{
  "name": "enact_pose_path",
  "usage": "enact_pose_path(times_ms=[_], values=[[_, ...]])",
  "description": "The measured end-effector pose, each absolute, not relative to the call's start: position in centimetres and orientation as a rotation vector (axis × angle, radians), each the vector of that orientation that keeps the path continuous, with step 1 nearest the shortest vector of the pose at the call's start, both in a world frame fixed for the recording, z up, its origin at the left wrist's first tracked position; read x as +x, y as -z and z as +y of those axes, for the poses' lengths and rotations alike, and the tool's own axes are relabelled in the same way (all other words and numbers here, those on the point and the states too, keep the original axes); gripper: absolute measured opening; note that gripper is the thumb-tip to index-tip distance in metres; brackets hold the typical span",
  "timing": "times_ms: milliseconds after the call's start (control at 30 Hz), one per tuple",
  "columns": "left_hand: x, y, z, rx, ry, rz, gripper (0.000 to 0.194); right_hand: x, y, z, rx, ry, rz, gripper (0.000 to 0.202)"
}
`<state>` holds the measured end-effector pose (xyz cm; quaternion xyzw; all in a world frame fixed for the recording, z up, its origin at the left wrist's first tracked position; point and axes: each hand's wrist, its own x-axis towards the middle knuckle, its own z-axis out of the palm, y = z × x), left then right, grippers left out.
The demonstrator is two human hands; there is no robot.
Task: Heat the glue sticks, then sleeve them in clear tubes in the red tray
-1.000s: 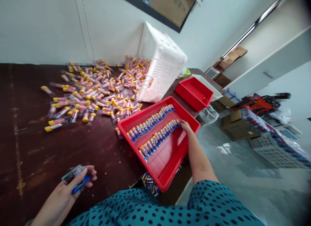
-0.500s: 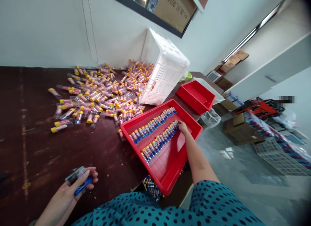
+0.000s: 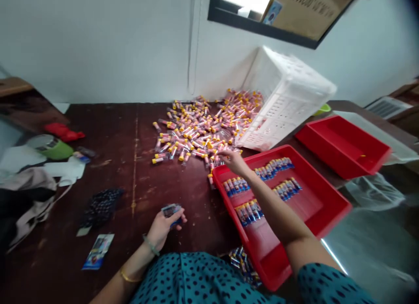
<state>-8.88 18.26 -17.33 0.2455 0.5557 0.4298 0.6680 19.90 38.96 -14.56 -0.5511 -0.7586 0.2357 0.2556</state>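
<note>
My left hand point(image 3: 166, 223) is closed around a small printed packet point(image 3: 171, 210) above the brown table point(image 3: 144, 238). My right arm reaches across the red tray point(image 3: 314, 208), and my right hand point(image 3: 234, 161) is at the near edge of a pile of yellow-capped clear tubes point(image 3: 203, 129). Its fingertips are too small and blurred to show whether they hold a tube. Two rows of tubes with blue lower ends point(image 3: 250, 211) lie in the tray, partly hidden by my forearm.
A white basket point(image 3: 281, 112) lies tipped beside the pile. Right of it sits a second red tray point(image 3: 347, 142). At the left are a black beaded heap point(image 3: 101, 208), a flat packet point(image 3: 98, 251), a green-and-white roll point(image 3: 54, 148) and cloth. More tubes point(image 3: 244, 264) lie below the table edge.
My right hand has left the end of the lower row in the tray and moved left to the pile. The view has turned left, showing more of the table. My left hand still holds the packet.
</note>
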Motion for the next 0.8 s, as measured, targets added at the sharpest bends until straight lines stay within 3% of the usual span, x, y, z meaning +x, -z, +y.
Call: enact_pose_path(times_ms=[100,233,367,500,667,800], values=[[-8.7,17.0,18.4,0.492,-1.038,1.203,0.045,9.8,15.2,39.9,-1.528,-0.662,-2.397,0.024],[-9.6,16.8,18.4,0.468,-1.079,1.213,0.044,3.3,16.0,40.6,-1.656,-0.660,-2.340,0.033],[-11.8,16.8,18.5,0.474,-1.178,1.297,0.036,3.6,16.0,39.5,-1.554,-0.831,-2.327,0.036],[-12.9,16.9,18.7,0.451,-1.205,1.220,0.039,5.7,15.2,34.6,-1.253,-1.157,-2.297,0.012],[-10.4,16.7,19.0,0.538,-1.201,1.232,0.037,6.0,14.0,27.2,-0.997,-1.498,-1.929,0.029],[-8.8,16.0,19.0,0.577,-1.161,1.165,0.039,6.0,14.2,26.5,-1.058,-1.526,-1.826,0.026]])
